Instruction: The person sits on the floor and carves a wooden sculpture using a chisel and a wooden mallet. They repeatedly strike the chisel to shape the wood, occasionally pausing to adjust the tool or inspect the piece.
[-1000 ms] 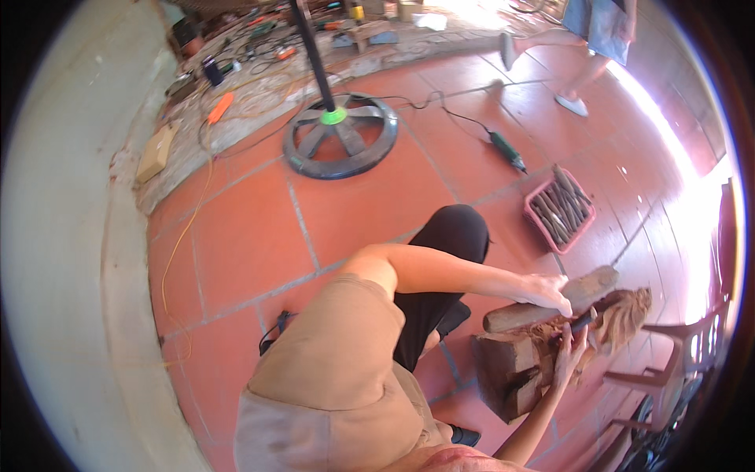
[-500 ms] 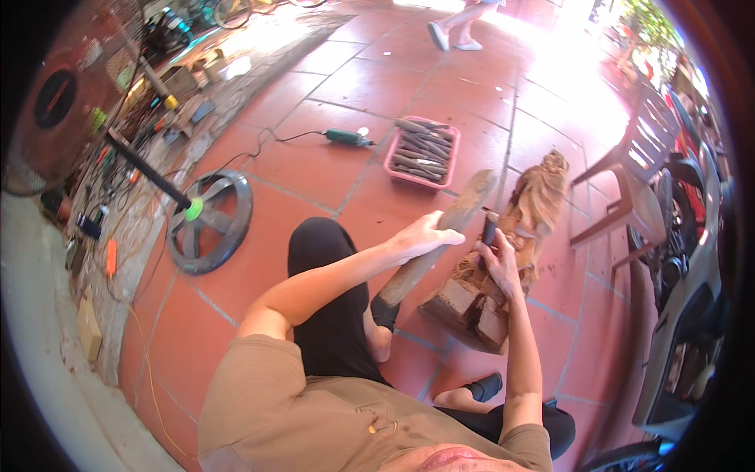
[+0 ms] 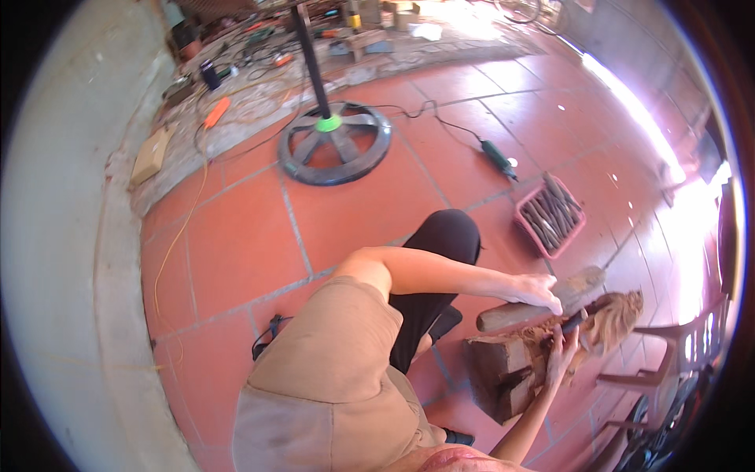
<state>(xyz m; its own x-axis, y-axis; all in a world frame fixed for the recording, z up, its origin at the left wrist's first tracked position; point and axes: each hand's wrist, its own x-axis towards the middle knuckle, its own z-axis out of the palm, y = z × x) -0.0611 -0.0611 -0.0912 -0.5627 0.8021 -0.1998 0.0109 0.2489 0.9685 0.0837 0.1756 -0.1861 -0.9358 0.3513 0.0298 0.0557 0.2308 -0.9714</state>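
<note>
Wood plank [image 3: 543, 300] lies slanted across a dark wooden block [image 3: 503, 370] on the red tiled floor [image 3: 236, 252]. Left hand [image 3: 537, 289] presses flat on top of it, fingers together. Right hand [image 3: 562, 352] is closed around a dark-handled tool [image 3: 572, 321] at the plank's edge.

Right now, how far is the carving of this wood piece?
Done: pale shavings lie on the wooden block under the long wood piece. In hand: the left hand presses the wood piece down, and the right hand holds a dark-handled tool against it. Left: most of the piece looks rough; more tools wait in the pink tray.
</note>
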